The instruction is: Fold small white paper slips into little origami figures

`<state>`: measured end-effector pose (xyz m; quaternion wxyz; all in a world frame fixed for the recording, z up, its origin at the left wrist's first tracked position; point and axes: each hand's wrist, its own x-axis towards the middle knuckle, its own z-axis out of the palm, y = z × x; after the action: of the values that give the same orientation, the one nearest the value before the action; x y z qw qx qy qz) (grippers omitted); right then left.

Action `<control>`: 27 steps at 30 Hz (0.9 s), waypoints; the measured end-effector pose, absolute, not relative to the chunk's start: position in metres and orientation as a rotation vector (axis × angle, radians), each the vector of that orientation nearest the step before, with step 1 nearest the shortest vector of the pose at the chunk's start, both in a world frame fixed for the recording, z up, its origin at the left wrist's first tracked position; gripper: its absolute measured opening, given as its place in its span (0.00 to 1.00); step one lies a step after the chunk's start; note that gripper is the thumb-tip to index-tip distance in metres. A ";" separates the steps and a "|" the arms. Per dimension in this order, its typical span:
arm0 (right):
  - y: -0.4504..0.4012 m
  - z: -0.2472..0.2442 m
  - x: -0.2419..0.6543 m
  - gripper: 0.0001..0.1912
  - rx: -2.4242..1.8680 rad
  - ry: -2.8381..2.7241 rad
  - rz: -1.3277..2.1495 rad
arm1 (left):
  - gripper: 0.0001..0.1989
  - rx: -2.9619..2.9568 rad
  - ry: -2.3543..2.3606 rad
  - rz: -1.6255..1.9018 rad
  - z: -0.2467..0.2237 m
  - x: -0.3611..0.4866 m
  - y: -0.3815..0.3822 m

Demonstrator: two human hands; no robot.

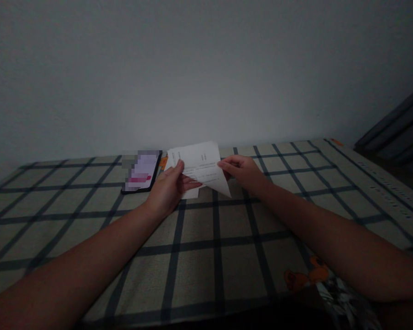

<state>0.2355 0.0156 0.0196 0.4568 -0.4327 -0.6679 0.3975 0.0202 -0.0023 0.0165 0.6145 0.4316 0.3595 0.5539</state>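
Head view, left hand [167, 189] and right hand [242, 173] each pinching a white paper sheet [201, 166] above checked bedsheet [206, 256], phone [142, 172] at ten o'clock of the sheet.

Two bare forearms are showing, ending in the left hand [167, 190] and the right hand [243, 172]; no sleeves, rings, watch or gloves are being worn.
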 end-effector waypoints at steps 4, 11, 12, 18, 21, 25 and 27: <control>0.012 0.023 0.236 0.17 -1.022 -1.709 0.973 | 0.19 0.927 0.816 1.319 0.016 0.019 -0.001; 0.007 0.028 0.235 0.18 -1.064 -1.724 0.935 | 0.20 0.970 0.801 1.324 0.011 0.016 0.002; 0.007 0.029 0.235 0.18 -1.081 -1.722 0.927 | 0.19 0.981 0.798 1.326 0.011 0.016 0.002; 0.007 0.030 0.237 0.17 -1.127 -1.763 0.845 | 0.15 1.096 0.908 1.277 0.008 0.017 0.001; 0.007 0.031 0.237 0.18 -1.119 -1.787 0.824 | 0.15 1.109 0.962 1.262 0.008 0.017 0.001; 0.006 0.031 0.235 0.16 -1.131 -1.780 0.839 | 0.14 1.101 1.022 1.228 0.008 0.016 0.002; 0.007 0.029 0.235 0.16 -1.128 -1.764 0.866 | 0.14 1.079 1.011 1.235 0.009 0.016 0.002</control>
<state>0.2353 0.0070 0.0295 0.4240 -0.4511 -0.7050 0.3461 0.0162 0.0017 0.0092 0.5709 0.4597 0.4309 0.5263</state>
